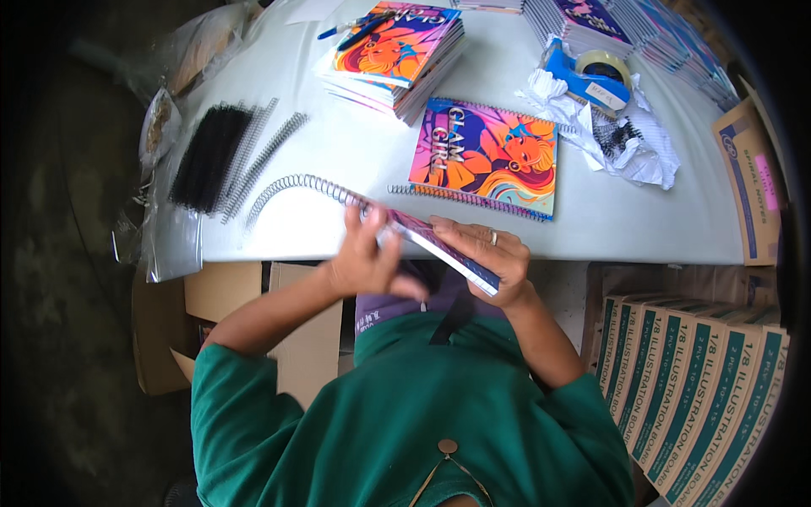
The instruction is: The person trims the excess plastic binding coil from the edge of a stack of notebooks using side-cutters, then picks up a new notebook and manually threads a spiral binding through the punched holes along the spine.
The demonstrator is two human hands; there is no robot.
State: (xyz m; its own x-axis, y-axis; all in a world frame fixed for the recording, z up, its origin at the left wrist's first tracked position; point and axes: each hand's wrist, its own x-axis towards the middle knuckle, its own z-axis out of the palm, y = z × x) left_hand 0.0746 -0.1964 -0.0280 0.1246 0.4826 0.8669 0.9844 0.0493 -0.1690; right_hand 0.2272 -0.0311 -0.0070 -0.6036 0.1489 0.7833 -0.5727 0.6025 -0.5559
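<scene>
My right hand (498, 258), with a ring on one finger, grips a notebook (452, 256) held tilted just off the table's near edge. A long black spiral coil (300, 183) curves from the table to the notebook's far left end. Close to that end is my left hand (372, 256), blurred by motion, its fingers apart beside the coil and the notebook's edge. Whether it touches them I cannot tell. Just beyond lies a colourful notebook (486, 156) with a coil along its near edge. Loose black coils (215, 159) lie in a bundle at the left.
A stack of notebooks (397, 55) with pens on top stands at the back. Crumpled paper (646, 156) surrounds a blue tape dispenser (587, 80). More notebooks (676, 46) fill the far right. Cardboard boxes (684, 380) stand below right; an open carton (224, 291) is below left.
</scene>
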